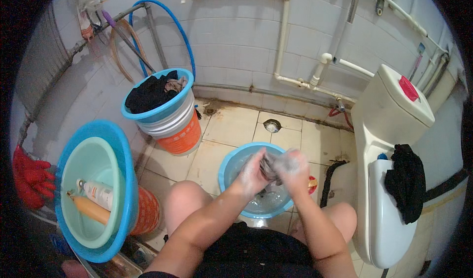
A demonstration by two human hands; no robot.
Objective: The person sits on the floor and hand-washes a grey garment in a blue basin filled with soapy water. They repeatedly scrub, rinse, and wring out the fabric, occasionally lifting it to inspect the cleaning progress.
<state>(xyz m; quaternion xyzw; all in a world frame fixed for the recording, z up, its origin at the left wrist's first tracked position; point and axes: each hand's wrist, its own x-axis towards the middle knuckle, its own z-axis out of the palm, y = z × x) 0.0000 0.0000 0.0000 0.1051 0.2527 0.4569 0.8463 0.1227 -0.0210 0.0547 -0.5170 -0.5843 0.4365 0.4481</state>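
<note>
A small washroom is shown from above, with pale tiled walls [236,36] and a cream tiled floor [221,132] that is stained along its edges. A round drain [272,126] is set into the floor, and white pipes [282,36] are fixed to the back wall.

At the centre, a light blue basin [261,214] is set on the floor between a seated person's bare knees. Cloudy water [270,204] is held in it. Above the basin, a wet grey cloth [268,166] is bunched between two bare hands coated in suds. By the left grip [252,172] the cloth is held with the fingers curled closed around it. By the right grip [293,168], blurred, the foamy end is clasped, its fingers also closed. Beside the basin, a small red object [312,184] is partly hidden by the right arm.

On the right, a black garment [408,182] is draped over the closed lid of a white toilet [364,110].

On the left, dark clothes [152,93] are heaped in a blue tub [130,113] supported by a white and orange bucket [180,136]. Nearer, a pale green basin [93,155] is nested in a larger blue basin [129,179]; inside lie a white bottle [100,194] and an orange-brown bottle [89,209]. Red gloves [32,175] are seen at the far left.
</note>
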